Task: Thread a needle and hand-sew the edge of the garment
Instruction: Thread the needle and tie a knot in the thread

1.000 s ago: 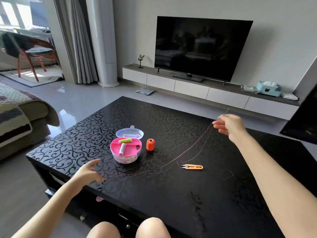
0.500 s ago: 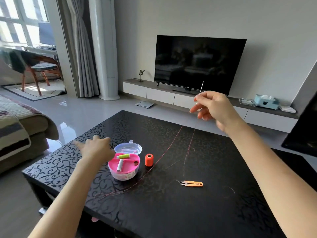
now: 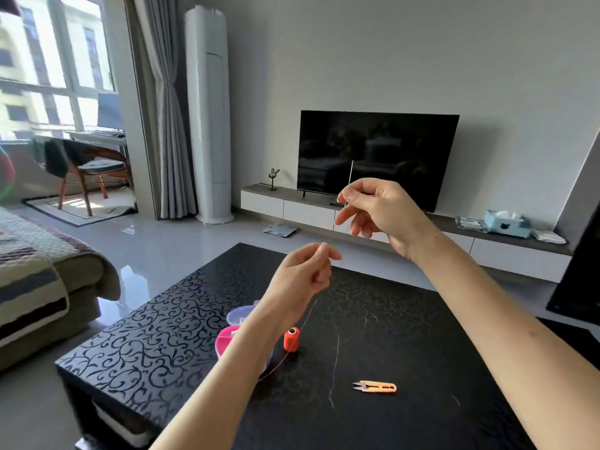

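Note:
My right hand (image 3: 380, 209) is raised over the black patterned table (image 3: 156, 339) and pinches a thin silver needle (image 3: 350, 180) that points upward. Just below and to its left, my left hand (image 3: 302, 277) pinches the thin reddish thread (image 3: 305, 319) between thumb and fingertip. The thread hangs down from that hand to the table, past an orange spool (image 3: 291, 340). No garment is in view.
A pink sewing box (image 3: 224, 342) with a clear lid sits behind my left forearm. Orange thread snips (image 3: 376, 387) lie on the table to the right of the spool. Loose thread ends lie nearby. A sofa with a blanket (image 3: 35, 277) stands at the left.
My left hand has lifted off the table beside the pink box and risen toward my right hand, now pinching the thread. The view has tilted upward.

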{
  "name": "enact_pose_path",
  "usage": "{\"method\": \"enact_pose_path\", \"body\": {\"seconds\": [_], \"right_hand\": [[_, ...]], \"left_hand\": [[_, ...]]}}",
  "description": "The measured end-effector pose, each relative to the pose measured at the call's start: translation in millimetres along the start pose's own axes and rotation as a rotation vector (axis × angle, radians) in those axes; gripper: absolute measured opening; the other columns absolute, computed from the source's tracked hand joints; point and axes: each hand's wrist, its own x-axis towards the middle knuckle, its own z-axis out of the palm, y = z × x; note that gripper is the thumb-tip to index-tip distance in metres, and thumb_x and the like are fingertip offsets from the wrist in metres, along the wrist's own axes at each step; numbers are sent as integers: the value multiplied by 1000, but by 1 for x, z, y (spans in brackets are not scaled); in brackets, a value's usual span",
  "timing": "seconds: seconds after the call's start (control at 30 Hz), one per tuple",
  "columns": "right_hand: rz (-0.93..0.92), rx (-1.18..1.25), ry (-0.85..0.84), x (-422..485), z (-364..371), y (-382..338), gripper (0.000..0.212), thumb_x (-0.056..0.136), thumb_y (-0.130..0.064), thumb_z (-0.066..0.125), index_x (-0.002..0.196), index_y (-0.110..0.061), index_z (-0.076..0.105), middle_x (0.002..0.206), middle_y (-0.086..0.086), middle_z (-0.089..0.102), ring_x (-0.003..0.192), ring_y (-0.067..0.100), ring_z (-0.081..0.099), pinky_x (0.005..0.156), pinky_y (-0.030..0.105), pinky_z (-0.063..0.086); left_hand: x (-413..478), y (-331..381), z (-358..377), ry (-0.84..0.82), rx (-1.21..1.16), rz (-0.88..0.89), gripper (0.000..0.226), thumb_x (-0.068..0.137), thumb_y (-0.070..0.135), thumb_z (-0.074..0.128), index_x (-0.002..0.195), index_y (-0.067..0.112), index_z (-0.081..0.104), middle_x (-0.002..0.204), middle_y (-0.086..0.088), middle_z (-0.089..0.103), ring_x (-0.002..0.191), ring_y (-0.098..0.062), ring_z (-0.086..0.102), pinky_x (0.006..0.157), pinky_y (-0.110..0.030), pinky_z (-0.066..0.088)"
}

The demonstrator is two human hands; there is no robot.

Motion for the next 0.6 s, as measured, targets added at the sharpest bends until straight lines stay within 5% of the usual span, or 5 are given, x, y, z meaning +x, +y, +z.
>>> {"method": "enact_pose_path", "body": {"seconds": [0.23,0.6], "right_hand": [[-61,40,75,12,-21,-35,19,98,-18,53,86,-10,65,85,10,73,47,14,55,45,22,41],[-132,184,88,32,-42,-100,17,99,-20,50,86,-14,59,78,9,74,54,15,63,46,22,44]], "left_hand": [[0,-46,-41,242,242,-36,26,100,18,48,82,9,65,53,9,41,49,-4,34,47,-14,30],[4,-106,-86,400,468,-171,28,100,16,48,78,15,65,70,-4,56,73,-21,49,67,-26,37]]}}
